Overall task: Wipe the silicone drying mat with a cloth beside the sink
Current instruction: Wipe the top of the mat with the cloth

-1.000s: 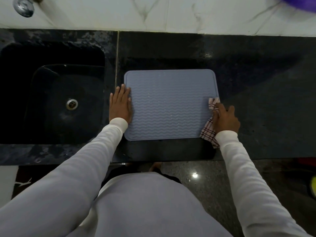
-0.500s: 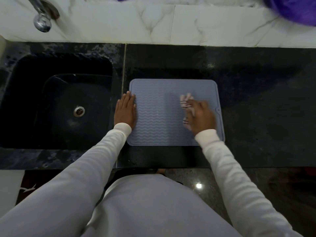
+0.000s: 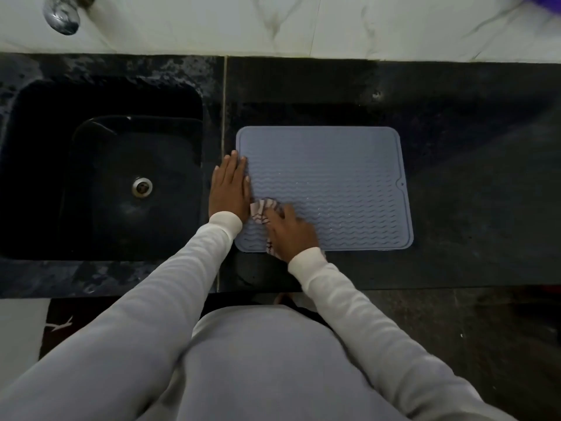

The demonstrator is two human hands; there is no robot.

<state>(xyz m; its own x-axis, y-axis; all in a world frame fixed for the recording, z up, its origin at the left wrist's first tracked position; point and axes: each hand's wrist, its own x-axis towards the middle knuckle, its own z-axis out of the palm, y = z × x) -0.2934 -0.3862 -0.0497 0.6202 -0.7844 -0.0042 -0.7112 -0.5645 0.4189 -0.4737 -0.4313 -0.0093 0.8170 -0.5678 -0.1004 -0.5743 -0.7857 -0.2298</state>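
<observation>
A grey-blue silicone drying mat (image 3: 331,174) with wavy ridges lies flat on the black counter, just right of the sink. My left hand (image 3: 229,189) rests flat on the mat's left edge, fingers together, holding nothing. My right hand (image 3: 290,230) presses a checked white-and-red cloth (image 3: 263,211) onto the mat's near left corner, right beside my left hand. Most of the cloth is hidden under my right hand.
A black sink (image 3: 106,177) with a metal drain (image 3: 142,186) sits to the left. A chrome tap (image 3: 62,13) juts out above it from the white marble wall. The dark counter (image 3: 470,192) stretches right of the mat, its front edge close to my body.
My right hand has swept the cloth leftward across the mat, from its right edge to the near left corner. My left hand has stayed on the left edge.
</observation>
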